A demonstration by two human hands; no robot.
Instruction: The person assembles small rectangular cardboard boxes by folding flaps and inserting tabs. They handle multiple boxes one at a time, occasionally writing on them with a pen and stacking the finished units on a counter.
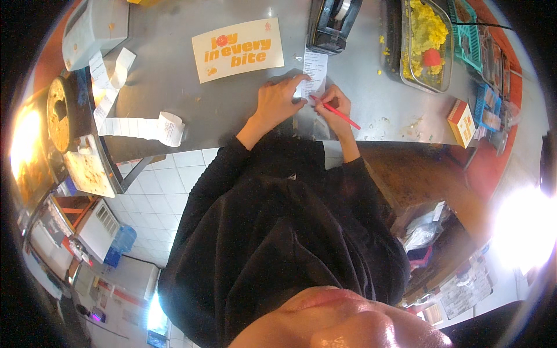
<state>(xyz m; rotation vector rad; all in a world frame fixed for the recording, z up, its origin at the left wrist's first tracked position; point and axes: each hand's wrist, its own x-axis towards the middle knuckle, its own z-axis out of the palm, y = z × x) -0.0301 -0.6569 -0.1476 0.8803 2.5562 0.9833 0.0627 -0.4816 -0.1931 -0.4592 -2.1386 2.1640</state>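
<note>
- Nearest the camera, along the lower edge, I see part of the wearer's face (348,325); beyond it spreads a black top (278,226), whose sleeves lead up to both hands.
- Left hand (277,104): palm down, thumb and forefinger spread apart, their tips at the paper slip; I see nothing enclosed in its grasp.
- Right hand (335,110): fingers closed around a red pen (343,116), its tip over the lower part of the slip. I cannot tell whether the tip touches the paper.
- Paper slip (315,69): a narrow, printed white strip, flat on the steel table (197,113) between the hands, its upper end just beside a black tape dispenser (332,29). The hands hide part of its lower end.
- Left of the slip, I find a white card (209,66) with orange lettering, lying flat and slightly turned.
- Farther left, a long paper strip (130,126) hangs beside a grey machine (96,32) and curls at its end near the table's front edge.
- To the right, I note a clear container (445,84) of yellow food (426,29) with a red piece (431,57) in it; nearer the front edge stands a small white-and-orange box (462,123).
</note>
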